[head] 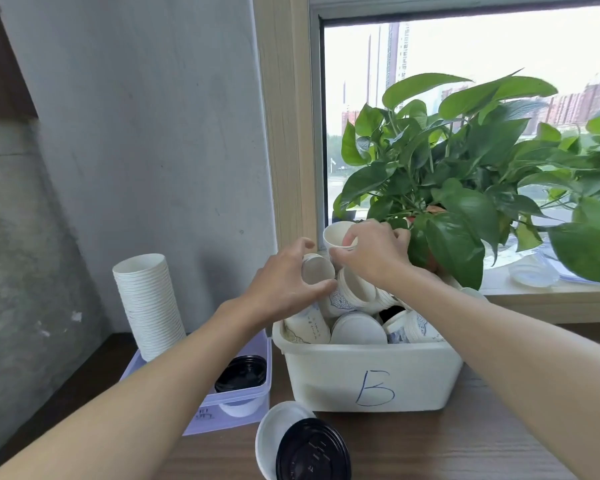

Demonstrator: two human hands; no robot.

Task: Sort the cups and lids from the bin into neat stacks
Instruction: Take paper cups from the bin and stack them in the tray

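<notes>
Bin (374, 362) of cups (357, 329); left grip (284, 278) round tilted cup (317, 270), right grip (371, 251) on rim of raised cup (336, 235).

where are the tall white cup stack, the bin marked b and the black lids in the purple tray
tall white cup stack (149, 306): head view, side at mid-height
bin marked B (326, 375): head view, front wall
black lids (241, 374): head view, top lid's face

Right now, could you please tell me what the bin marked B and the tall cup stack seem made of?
The bin looks like off-white moulded plastic: smooth, faintly glossy, rounded corners. The tall cup stack is probably matte white paper, judging by its thin layered rims.
</notes>
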